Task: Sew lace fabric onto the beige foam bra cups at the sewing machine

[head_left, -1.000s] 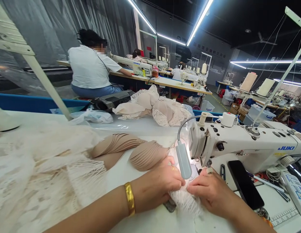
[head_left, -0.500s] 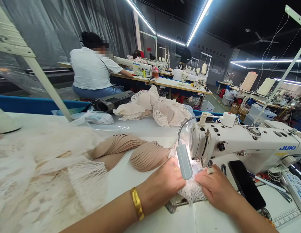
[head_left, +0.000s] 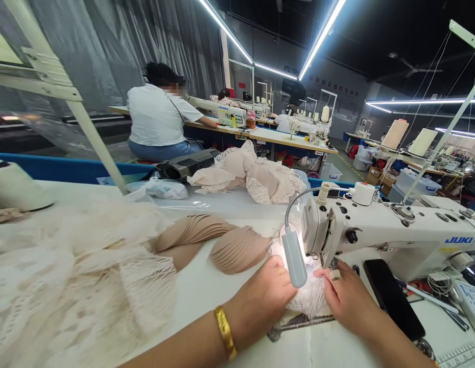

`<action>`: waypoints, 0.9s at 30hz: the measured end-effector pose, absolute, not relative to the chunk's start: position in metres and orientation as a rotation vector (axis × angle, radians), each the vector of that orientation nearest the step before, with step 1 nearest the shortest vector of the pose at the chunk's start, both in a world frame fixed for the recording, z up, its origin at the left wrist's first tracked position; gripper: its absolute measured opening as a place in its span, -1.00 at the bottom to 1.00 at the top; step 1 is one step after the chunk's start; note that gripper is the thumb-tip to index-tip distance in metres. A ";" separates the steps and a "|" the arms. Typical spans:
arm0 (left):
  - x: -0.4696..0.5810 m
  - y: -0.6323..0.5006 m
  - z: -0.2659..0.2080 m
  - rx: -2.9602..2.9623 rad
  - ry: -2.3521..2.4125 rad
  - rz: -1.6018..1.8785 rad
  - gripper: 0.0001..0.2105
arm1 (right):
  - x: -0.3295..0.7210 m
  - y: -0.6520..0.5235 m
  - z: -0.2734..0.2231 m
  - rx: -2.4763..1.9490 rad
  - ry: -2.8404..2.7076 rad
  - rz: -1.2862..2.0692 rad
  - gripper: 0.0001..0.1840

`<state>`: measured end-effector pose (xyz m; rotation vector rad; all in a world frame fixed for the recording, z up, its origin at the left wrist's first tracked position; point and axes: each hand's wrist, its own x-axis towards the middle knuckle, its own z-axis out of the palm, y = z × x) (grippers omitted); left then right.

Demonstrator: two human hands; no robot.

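Left hand (head_left: pixel 260 301), right hand (head_left: pixel 352 299) at lace (head_left: pixel 308 302) edges, grip closure unclear, sewing machine (head_left: pixel 390 222) close, tabletop (head_left: pixel 317 347) room nearer

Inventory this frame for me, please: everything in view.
JUKI-lettered sewing machine: one, white, right.
Slim gooseneck lamp: one, grey, at the machine's left end.
Fringed lace piece: one, off-white, lower centre.
Pleated moulded cups: two, beige, centre.
Loose lace heap: one, cream, left.
Mixed lace pile: one, cream and beige, behind the cups.
Flat phone: one, black, in front of the machine.
Large thread cones: two, beige and cream, upper right.
Seated co-worker: one, white shirt, upper left.
Background sewing machines: several, white, far side.
Left hand: one, bare, left of the lace piece.
Right hand: one, bare, right of it.
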<state>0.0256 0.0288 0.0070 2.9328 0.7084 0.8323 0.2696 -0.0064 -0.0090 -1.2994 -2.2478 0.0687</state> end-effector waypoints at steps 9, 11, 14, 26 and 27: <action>0.009 0.025 0.011 2.838 0.880 0.530 -0.83 | 0.261 -0.023 -0.003 -0.976 -2.301 -0.042 -0.54; 0.010 0.020 0.014 2.825 0.869 0.554 -0.79 | 0.255 -0.028 0.005 -0.908 -2.356 0.017 -0.48; 0.008 0.015 0.018 2.773 0.865 0.545 -0.72 | 0.248 -0.031 0.010 -0.825 -2.418 0.024 -0.48; 0.001 0.016 0.023 2.845 0.825 0.339 -0.57 | 0.260 -0.004 -0.025 -1.173 -2.425 -0.296 -0.66; 0.003 0.015 0.024 2.861 0.847 0.342 -0.62 | 0.261 -0.004 -0.024 -1.181 -2.415 -0.293 -0.66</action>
